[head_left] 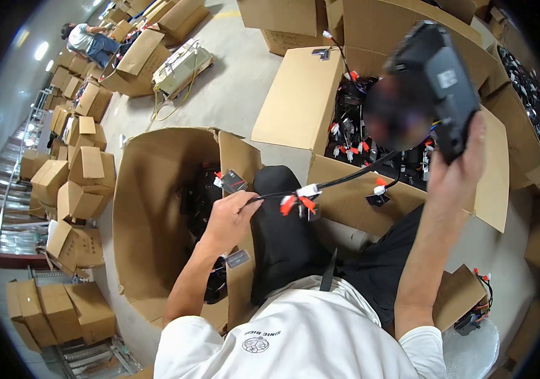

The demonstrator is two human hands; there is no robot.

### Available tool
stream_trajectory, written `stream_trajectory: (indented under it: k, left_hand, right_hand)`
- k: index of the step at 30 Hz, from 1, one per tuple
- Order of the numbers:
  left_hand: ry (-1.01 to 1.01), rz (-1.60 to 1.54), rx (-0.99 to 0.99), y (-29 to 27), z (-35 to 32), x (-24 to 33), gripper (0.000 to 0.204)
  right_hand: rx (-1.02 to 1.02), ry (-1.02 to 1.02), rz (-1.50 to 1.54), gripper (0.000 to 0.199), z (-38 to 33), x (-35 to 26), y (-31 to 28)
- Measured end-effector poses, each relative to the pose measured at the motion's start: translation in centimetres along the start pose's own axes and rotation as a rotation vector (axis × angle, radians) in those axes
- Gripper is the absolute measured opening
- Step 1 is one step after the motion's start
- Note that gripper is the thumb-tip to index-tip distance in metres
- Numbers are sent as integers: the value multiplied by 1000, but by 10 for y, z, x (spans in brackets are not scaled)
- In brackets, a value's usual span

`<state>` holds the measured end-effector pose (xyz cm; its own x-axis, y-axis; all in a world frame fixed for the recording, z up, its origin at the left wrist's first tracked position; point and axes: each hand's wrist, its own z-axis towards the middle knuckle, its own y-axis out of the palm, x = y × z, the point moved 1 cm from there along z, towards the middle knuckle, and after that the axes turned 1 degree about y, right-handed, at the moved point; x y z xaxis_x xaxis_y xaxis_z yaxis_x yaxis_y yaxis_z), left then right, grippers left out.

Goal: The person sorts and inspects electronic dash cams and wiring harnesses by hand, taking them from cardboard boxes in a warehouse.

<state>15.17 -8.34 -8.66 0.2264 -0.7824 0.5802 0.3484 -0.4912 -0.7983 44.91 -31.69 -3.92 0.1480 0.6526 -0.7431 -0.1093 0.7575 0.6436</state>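
My right hand (465,151) grips the lower end of a flat black rectangular device (434,79), raised and tilted, with a pale label on its side. A black cable (361,170) runs from near the device across to my left hand (229,218), whose fingers are closed on it. Between the hands hang a white connector (308,191) and red-and-white plugs (290,203) on that cable. A small dark card-like piece (234,181) shows just above my left hand. A blurred dark round patch hides part of the box behind the device.
A tall open carton (150,208) at left holds black items. Beyond my knees, another open carton (295,101) is filled with black wired units and red-and-white plugs. More cartons (87,158) stack along the left. A person (87,44) works far left, near a beige machine (183,68).
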Motion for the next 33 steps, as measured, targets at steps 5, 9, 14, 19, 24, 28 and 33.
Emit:
stream_trajectory:
  k: [5,9,14,19,24,28,33]
  left_hand:
    - [-22,-145,-11,-12,8,12,15]
    - [-203,-536,124,-21,-6,-2,23]
    - [-56,-1149,444,-49,-26,-43,29]
    - [-174,-1062,552,-58,-46,-51,23]
    - [-276,-632,412,-50,-14,-11,13]
    - [38,-58,264,-39,12,13,11]
    - [-252,-760,255,-39,11,4,14]
  right_hand:
    - [-149,248,-164,54,-77,40,37]
    - [-229,299,-175,59,-112,78,39]
    - [-165,220,-346,56,-97,108,13]
    - [53,259,-155,48,-64,104,-4]
    - [49,241,-32,54,-49,81,1]
    - [-8,290,-136,56,-74,76,20]
    - [-227,221,-368,65,-109,87,15]
